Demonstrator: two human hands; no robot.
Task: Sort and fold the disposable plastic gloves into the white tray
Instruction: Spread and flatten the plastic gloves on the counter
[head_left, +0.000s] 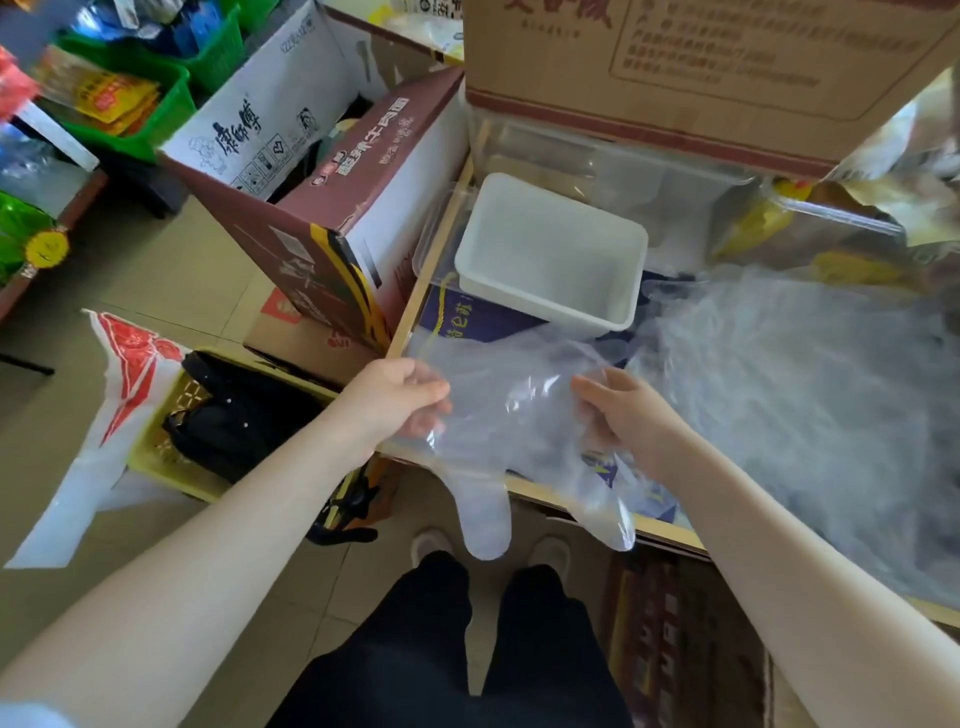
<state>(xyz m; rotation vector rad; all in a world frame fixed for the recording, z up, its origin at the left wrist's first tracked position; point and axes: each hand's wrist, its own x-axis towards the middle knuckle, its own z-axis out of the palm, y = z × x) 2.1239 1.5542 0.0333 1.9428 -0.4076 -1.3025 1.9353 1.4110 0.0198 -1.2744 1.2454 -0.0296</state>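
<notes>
Your left hand (397, 397) curls its fingers and thumb round the left edge of a clear plastic glove (498, 441), pinching the film just off the near-left corner of the tabletop (670, 530). The glove stretches flat between your two hands, cuff toward the tray, and its fingers hang down over the tabletop's near edge, above your shoes. Your right hand (631, 418) holds the glove's right side: the thumb lies on top of the film and the other fingers sit beneath it, seen blurred through the plastic, so it too is pinching the glove.

Just beyond the glove the white tray (550, 254) stands on the tabletop, tilted a little, with nothing visible inside. To its right a loose heap of more clear gloves (810, 395) covers the right part of the tabletop. A brown cardboard box (691, 67) sits behind the tray on a clear plastic container (597, 156).

On the tiled floor (156, 270) to your left stand an open maroon carton (332, 208), a yellow crate holding a black bag (244, 415), and a red-and-white plastic bag (109, 415). Green baskets (171, 109) of packets fill the far left corner.
</notes>
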